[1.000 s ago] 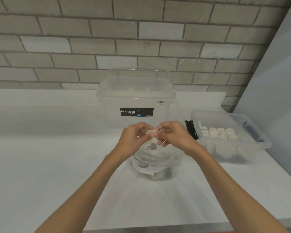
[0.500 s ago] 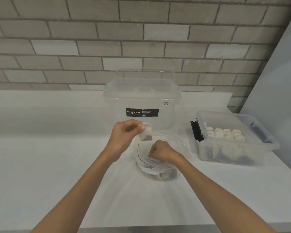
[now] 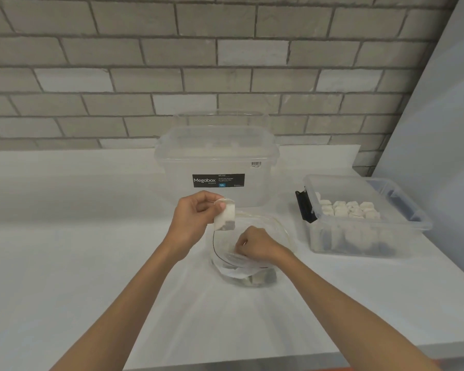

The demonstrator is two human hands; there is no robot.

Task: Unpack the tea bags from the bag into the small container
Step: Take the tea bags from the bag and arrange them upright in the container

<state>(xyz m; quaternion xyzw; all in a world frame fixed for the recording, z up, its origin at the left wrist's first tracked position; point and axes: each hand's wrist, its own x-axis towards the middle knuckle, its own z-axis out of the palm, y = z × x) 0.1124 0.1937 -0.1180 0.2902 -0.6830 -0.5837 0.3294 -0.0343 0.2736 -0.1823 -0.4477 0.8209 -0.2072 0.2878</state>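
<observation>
While the head view shows one tea bag (image 3: 225, 218) already lifted clear, the step in hand looks like the carry from bag to container. The left grip (image 3: 196, 213) pinches the tea bag by its top corner between thumb and fingers, so it hangs above the far left edge of the clear plastic bag (image 3: 280, 229), which sits open-mouthed on the white tabletop (image 3: 65, 263) just in front of the person. The right grip (image 3: 255, 246) is curled over the near rim of that bag and appears to clasp the plastic, holding the mouth open and steady. The small container (image 3: 415, 224) stands to the right, near the bag but apart from it, its lid off and rows of pale tea bags (image 3: 346, 209) already lying inside. The next move, I judge, calls for crossing the held tea bag over the right arm, or passing it across, and setting it down beside those rows. The tea bag is a flat, pale paper pouch, dark at its lower end where the tea has settled, thin and limp, with a fine thread at the top. A few more lie at the bottom of the plastic bag, so unpacking is not finished. Behind stands a large clear box (image 3: 217, 156) labelled Megabox, against a grey brick wall (image 3: 145, 76).
</observation>
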